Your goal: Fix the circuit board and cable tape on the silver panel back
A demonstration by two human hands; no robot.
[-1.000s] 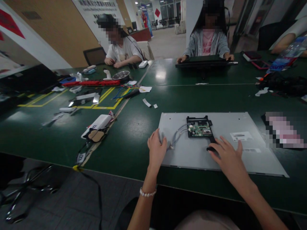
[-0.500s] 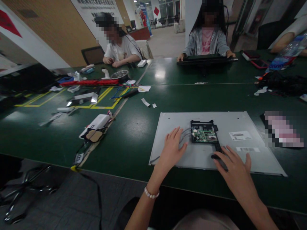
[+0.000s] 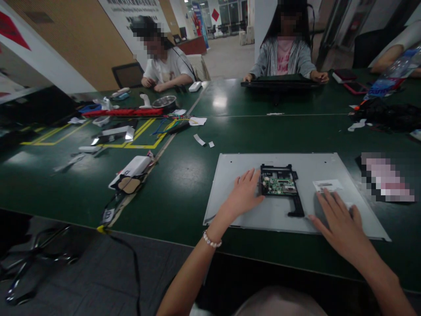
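Note:
A flat silver-grey display panel (image 3: pixel 237 164) lies back side up on the green table. On its middle sits a black plastic bracket (image 3: pixel 297 206) that frames a green circuit board (image 3: pixel 279 185). My left hand (image 3: pixel 244 195) rests over the panel with fingers outstretched, its fingertips beside the bracket's left edge; it covers the grey cables there. My right hand (image 3: pixel 340 219) lies over the panel's right part, fingers spread, near the white label (image 3: pixel 327 185). Neither hand holds anything that I can see.
To the left lies a white battery-like pack (image 3: pixel 133 171) with a black cable (image 3: pixel 134 259) hanging over the edge. A phone-like object (image 3: pixel 388 177) lies to the right. Across the table, a person (image 3: pixel 284 52) holds a black monitor (image 3: pixel 283 83); another person (image 3: pixel 167 66) sits left.
My right hand has left the bracket's lower arm and moved right, over the panel's label side. My left hand has shifted right, up to the bracket's left edge.

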